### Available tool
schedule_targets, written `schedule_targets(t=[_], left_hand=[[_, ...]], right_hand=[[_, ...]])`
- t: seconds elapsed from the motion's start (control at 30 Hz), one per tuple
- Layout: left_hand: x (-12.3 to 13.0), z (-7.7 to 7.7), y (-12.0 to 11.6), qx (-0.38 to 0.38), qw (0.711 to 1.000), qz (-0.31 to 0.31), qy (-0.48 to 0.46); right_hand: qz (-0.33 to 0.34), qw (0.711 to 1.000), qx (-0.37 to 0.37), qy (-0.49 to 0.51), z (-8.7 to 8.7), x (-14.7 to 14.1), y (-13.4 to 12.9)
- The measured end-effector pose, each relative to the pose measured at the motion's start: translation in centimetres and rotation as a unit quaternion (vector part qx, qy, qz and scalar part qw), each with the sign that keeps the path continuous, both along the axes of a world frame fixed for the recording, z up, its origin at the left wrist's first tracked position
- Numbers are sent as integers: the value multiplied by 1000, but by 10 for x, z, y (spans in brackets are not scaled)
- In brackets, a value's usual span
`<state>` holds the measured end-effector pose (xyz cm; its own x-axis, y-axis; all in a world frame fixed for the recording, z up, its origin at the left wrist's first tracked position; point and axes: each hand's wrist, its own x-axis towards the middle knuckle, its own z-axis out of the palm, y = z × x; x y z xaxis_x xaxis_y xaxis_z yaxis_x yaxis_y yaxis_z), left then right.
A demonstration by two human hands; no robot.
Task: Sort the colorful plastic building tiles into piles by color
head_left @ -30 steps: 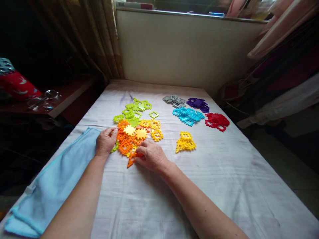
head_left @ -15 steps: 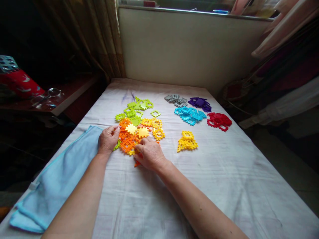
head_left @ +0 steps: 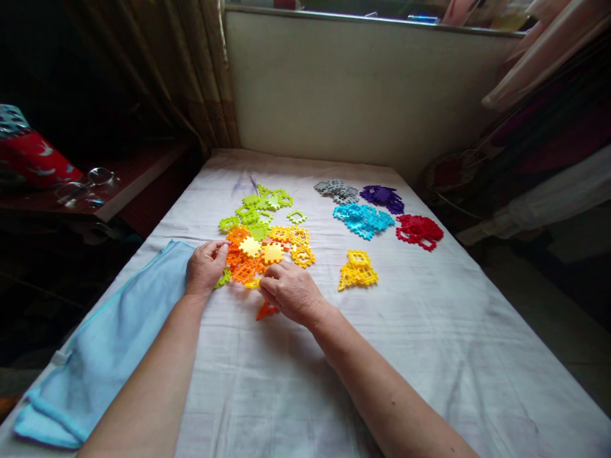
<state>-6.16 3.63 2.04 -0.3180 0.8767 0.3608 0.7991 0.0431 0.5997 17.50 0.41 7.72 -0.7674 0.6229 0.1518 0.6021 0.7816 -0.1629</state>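
Observation:
My right hand (head_left: 293, 292) is closed on a yellow piece (head_left: 252, 284) at the near edge of the mixed pile, its fingers pinched together. Below that hand lies an orange triangular piece (head_left: 265, 310). My left hand (head_left: 207, 266) rests at the left edge of the orange pieces (head_left: 244, 270), fingers bent together; whether they grip anything is hidden. Pale yellow squares (head_left: 250, 247) lie on top of the orange ones, with yellow frames (head_left: 300, 236) to their right. Green pieces (head_left: 258, 213) spread behind them.
On the sheet-covered table (head_left: 410, 356), separate piles are yellow (head_left: 359, 270), blue (head_left: 363, 220), grey (head_left: 337, 190), purple (head_left: 382, 198) and red (head_left: 419, 231). A light blue cloth (head_left: 119, 343) lies at left. Glasses (head_left: 88, 184) sit on a side table.
My right hand has lifted slightly and moved a little right, with the yellow piece now tilted in its fingers. More of the orange triangle shows. My left hand has hardly moved.

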Motion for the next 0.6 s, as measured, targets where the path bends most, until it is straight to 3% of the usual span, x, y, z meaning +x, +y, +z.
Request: schedule_targets(t=[0.13, 0.3, 0.47, 0.53, 0.6], left_hand=[[0, 1, 1, 2, 1000, 2, 4], [-1, 2, 0, -2, 1000, 0, 5], [0, 3, 0, -10, 1000, 1, 10], [0, 2, 0, -11, 1000, 2, 14], [0, 2, 1, -12, 1000, 4, 16]], right_hand=[[-34, 999, -11, 38, 10, 14, 4], [-194, 969, -75, 132, 8, 74, 36], [-416, 856, -116, 283, -11, 167, 65], [-449, 814, -164, 331, -21, 193, 68], [-470, 789, -194, 346, -31, 207, 69]])
